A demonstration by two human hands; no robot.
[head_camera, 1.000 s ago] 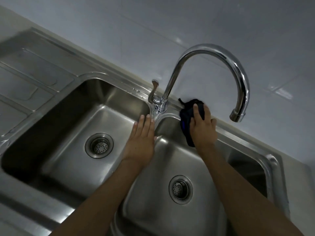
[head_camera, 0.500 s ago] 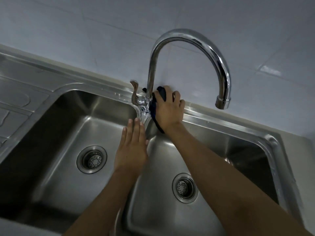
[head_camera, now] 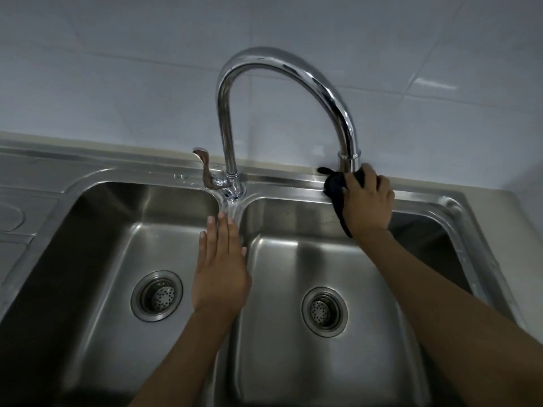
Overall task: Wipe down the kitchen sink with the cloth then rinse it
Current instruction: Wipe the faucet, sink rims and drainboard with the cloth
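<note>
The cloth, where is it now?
Head view, right side: the cloth is gripped in the right hand on the sink's back rim, just below the faucet's spout.

Your cloth (head_camera: 334, 188) reads black, maybe very dark navy, no print visible. The sink (head_camera: 164, 176) is plain stainless: silver-grey with a brushed sheen, darker grey on the shaded bowl walls, pale glare streaks on both bowl floors. The faucet (head_camera: 224, 113) is mirror chrome, with white highlights along the arch and dark bands on its underside. The lever handle (head_camera: 205, 171) is chrome too, with a brownish tint at the tip. The left strainer (head_camera: 156, 295) and right strainer (head_camera: 324, 311) are silver with a regular dot-hole pattern and a dark ring around each. The wall tiles (head_camera: 117, 83) are pale grey-white and glossy, with thin grey grout lines. The countertop strip (head_camera: 88, 140) looks off-white to beige.
</note>
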